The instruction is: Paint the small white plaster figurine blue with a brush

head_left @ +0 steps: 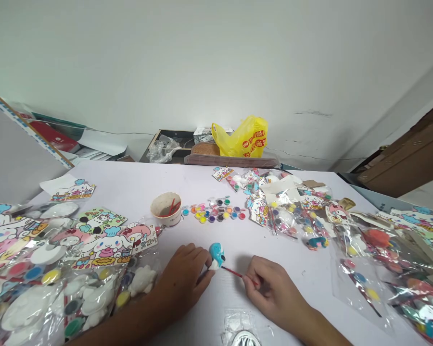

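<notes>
Between thumb and fingers, my left hand (189, 274) grips the white lower part of a small figurine (216, 253), its upper part painted blue with a dark spot on the side. My right hand (270, 290) is closed round a thin red-handled paintbrush (234, 272). The brush points left, its dark tip at or very near the figurine's right side; whether it touches I cannot tell. Several small paint pots (220, 211) of many colours stand beyond my hands. Left of them is a paper cup (166, 209) holding murky water and red sticks.
Packed craft kits (104, 250) with white figures and paints crowd the left side. More bags (296, 211) lie at the right, near a painted blue piece (316, 242). A round silver-rimmed object (245, 339) sits at the front edge. A yellow plastic bag (243, 138) stands behind the table.
</notes>
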`<action>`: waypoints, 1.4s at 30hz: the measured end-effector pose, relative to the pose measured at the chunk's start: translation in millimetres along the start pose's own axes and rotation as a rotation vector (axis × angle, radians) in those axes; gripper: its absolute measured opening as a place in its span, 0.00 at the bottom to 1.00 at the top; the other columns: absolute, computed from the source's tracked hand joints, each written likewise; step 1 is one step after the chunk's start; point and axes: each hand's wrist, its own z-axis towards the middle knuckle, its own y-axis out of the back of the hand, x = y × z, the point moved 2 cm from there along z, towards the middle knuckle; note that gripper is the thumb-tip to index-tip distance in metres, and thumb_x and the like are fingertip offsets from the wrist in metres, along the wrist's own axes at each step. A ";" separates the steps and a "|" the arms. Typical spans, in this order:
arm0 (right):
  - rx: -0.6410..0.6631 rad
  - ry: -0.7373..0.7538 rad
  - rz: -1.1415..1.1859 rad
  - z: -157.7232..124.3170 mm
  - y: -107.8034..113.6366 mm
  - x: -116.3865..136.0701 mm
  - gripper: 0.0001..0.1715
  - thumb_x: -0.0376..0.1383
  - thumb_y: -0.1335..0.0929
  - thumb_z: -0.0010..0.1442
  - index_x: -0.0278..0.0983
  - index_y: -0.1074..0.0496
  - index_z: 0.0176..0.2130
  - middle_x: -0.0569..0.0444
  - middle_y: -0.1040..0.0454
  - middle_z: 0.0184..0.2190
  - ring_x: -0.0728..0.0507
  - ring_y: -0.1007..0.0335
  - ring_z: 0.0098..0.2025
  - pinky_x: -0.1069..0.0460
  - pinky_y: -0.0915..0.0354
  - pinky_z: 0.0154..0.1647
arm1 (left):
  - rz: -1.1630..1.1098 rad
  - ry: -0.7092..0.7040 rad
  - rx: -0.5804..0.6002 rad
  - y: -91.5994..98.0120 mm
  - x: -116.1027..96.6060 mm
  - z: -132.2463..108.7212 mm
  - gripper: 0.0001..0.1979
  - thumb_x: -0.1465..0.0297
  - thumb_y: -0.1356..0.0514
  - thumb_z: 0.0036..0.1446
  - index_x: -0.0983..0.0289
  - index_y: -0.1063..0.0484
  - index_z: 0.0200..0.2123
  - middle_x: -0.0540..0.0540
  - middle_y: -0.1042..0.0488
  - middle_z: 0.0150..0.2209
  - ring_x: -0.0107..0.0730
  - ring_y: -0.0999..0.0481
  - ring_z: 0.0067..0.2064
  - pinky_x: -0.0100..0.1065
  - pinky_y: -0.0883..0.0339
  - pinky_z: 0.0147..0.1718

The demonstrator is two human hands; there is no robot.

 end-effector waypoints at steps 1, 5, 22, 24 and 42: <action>-0.002 0.000 0.004 0.3 0.0 -0.6 0.16 0.28 0.37 0.59 0.40 0.49 0.26 0.60 0.40 0.21 0.50 0.43 0.23 0.56 0.46 0.24 | 0.002 -0.001 -0.001 0.0 0.1 0.0 0.01 0.73 0.43 0.62 0.62 0.33 0.36 0.52 0.30 0.33 0.38 0.35 0.37 0.38 0.45 0.38; -0.026 -0.038 0.013 1.9 -0.8 -2.3 0.15 0.30 0.38 0.62 0.40 0.49 0.27 0.59 0.38 0.22 0.50 0.42 0.23 0.56 0.45 0.24 | 0.020 -0.008 0.004 0.3 -0.1 0.8 0.01 0.73 0.43 0.62 0.62 0.33 0.36 0.52 0.30 0.33 0.38 0.34 0.37 0.38 0.45 0.37; 0.086 -0.073 0.012 0.6 0.6 -2.2 0.15 0.29 0.37 0.57 0.40 0.49 0.26 0.60 0.39 0.21 0.50 0.43 0.23 0.56 0.46 0.23 | 0.005 -0.015 -0.010 0.0 -0.5 1.4 0.01 0.73 0.43 0.61 0.62 0.34 0.36 0.52 0.31 0.33 0.39 0.34 0.37 0.38 0.45 0.38; 0.053 -0.055 0.016 1.2 0.4 -2.4 0.15 0.29 0.37 0.57 0.40 0.49 0.26 0.60 0.39 0.21 0.50 0.43 0.23 0.56 0.46 0.24 | 0.004 -0.017 -0.008 0.2 -0.3 1.5 0.01 0.73 0.43 0.61 0.62 0.33 0.36 0.52 0.31 0.33 0.39 0.34 0.37 0.38 0.44 0.38; 0.054 -0.112 0.033 1.4 -2.6 -3.7 0.15 0.30 0.37 0.57 0.40 0.50 0.25 0.61 0.41 0.20 0.50 0.44 0.22 0.56 0.47 0.24 | 0.004 -0.008 0.008 -0.1 1.0 -0.2 0.02 0.72 0.44 0.62 0.62 0.33 0.36 0.52 0.32 0.31 0.39 0.34 0.36 0.38 0.44 0.37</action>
